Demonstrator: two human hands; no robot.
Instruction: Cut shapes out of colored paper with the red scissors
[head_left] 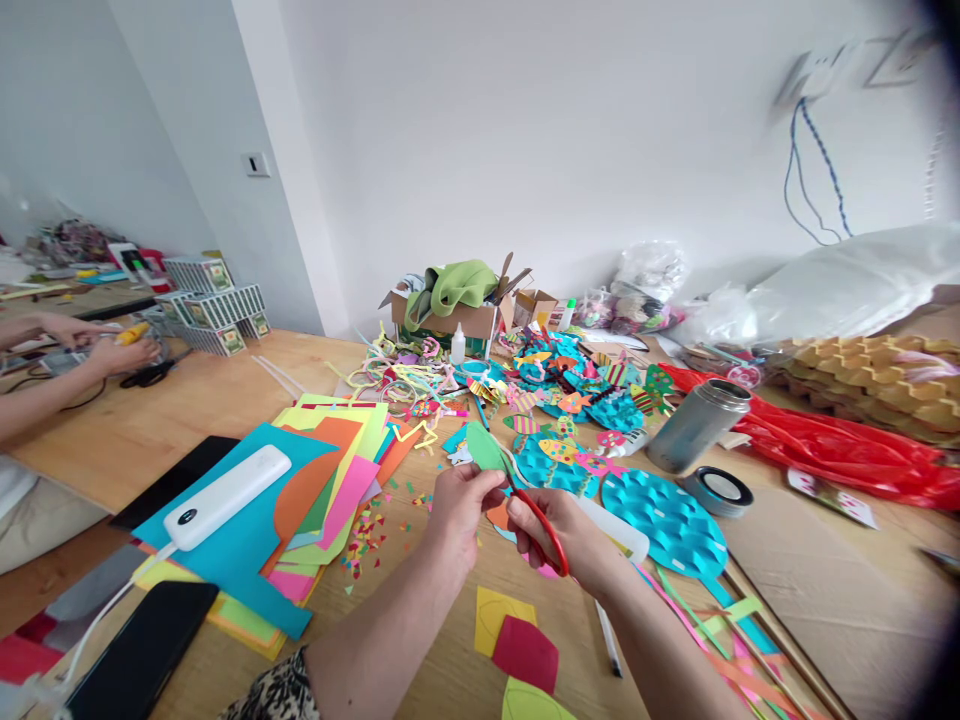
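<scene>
Pinched in my left hand is a piece of green paper with a rounded outline. My right hand grips red-handled scissors, their blades at the green paper's right edge. A thin pale strip curls beside the blades. Below my hands lie a yellow paper square with a drawn outline, a dark red paper piece and a yellow-green piece. Just beyond my hands, decorated paper fish rest on and around blue scalloped paper.
Coloured paper sheets lie left under a white power bank, near a black phone. A metal bottle stands right, its lid beside it. Behind sits a cardboard box. Another person's hands work at far left.
</scene>
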